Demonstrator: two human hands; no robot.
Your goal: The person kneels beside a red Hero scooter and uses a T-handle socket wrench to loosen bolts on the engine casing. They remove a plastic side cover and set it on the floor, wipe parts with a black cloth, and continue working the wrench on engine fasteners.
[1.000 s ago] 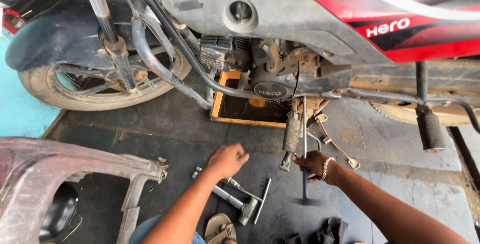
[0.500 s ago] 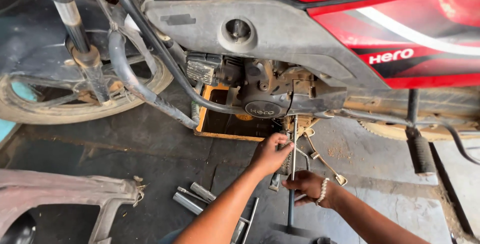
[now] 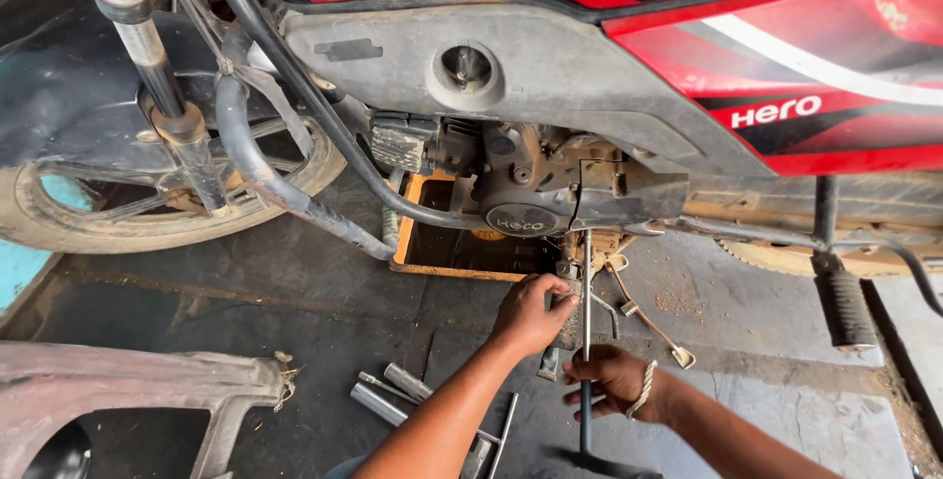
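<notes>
A red motorcycle with a grey side panel (image 3: 511, 76) stands over me, its dark engine block (image 3: 550, 179) low in the middle. A long thin metal rod (image 3: 585, 341) rises upright from the floor to the engine's underside. My right hand (image 3: 614, 381), with a bracelet at the wrist, grips the rod low down. My left hand (image 3: 532, 312) closes on a dark metal part beside the rod, just under the engine.
An orange tray (image 3: 447, 268) sits beneath the engine. Socket tools and a T-wrench (image 3: 408, 395) lie on the oily floor near my left arm. The spoked wheel (image 3: 147, 209) is at left, a foot peg (image 3: 845, 307) at right, a detached grey panel (image 3: 118, 386) bottom left.
My left hand rose from the tools on the floor to the part under the engine. The view moved closer. My right hand stayed on the rod.
</notes>
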